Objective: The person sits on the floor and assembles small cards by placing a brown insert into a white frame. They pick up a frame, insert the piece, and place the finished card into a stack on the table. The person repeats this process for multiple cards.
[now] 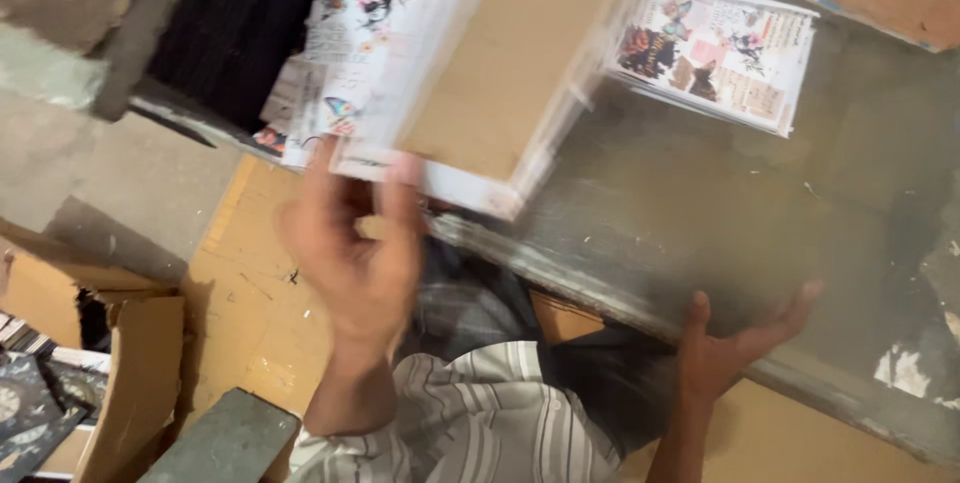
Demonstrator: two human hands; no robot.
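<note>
Nearest the camera, a striped sleeve (480,413) is seen at the bottom edge, with both forearms rising from it. The right hand (735,343) is shown released, fingers spread and palm turned up, resting against the near edge of the grey desk (720,213) and holding nothing. The left hand (355,253) is raised, blurred by motion, its fingers curled upward so that the fingertips (405,171) meet the near lower edge of a stack of cardboard-backed sheets (500,53); a full grasp cannot be confirmed, only contact from below. The stack is seen tilted, its near end overhanging the desk edge, with plain brown board on top and white edges at the side. Beneath it on the left, printed sheets with flowers and butterflies (345,53) are fanned out. Farther back on the desk, a second pile of printed sheets (715,53) lies flat, apart from the stack. At lower left, an open cardboard box (130,373) stands on the floor.
</note>
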